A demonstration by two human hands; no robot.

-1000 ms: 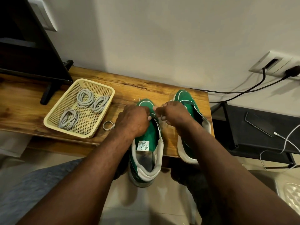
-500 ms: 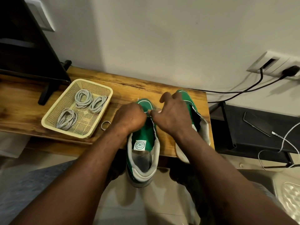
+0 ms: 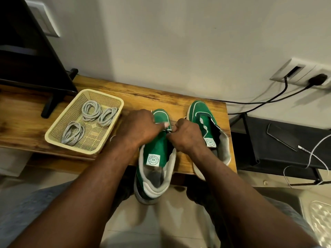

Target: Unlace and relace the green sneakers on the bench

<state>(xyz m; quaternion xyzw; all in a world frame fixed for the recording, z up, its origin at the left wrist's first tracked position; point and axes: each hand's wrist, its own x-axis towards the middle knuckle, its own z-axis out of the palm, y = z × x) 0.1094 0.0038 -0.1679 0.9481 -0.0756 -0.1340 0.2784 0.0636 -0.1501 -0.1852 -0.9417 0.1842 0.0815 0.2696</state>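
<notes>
Pinching a thin pale lace [image 3: 169, 129] between left grip [image 3: 138, 127] and right grip [image 3: 186, 135], both curled tight, knuckles nearly meeting over the forefoot of the near sneaker [image 3: 155, 154]. Cannot tell the threaded length, mostly hidden under the fingers. Looks like work at the toe-end eyelets, so probably early in the relacing, judging by the bare green tongue behind.

Resting toe-first on the table [image 3: 143, 97], heel hanging off the front edge toward the lap. Could tip or slide off under a firm pull toward the body, with nothing pinning the heel. Worth pulling along the table, or pressing down on the forefoot while tightening.

Could also draw one end clean out of its eyelet through an uneven pull, leaving mismatched lengths. Could skip a hole or twist the lace, with the eyelets hidden behind both grips.

Just beside on the right, the second sneaker [image 3: 206, 120]: no lace visible on it, tongue loose, heel slightly past the edge too. Liable to a knock from the right forearm, close alongside. Off to the left, three coiled laces [image 3: 90, 110] in a basket [image 3: 71, 146], well apart from the work.
</notes>
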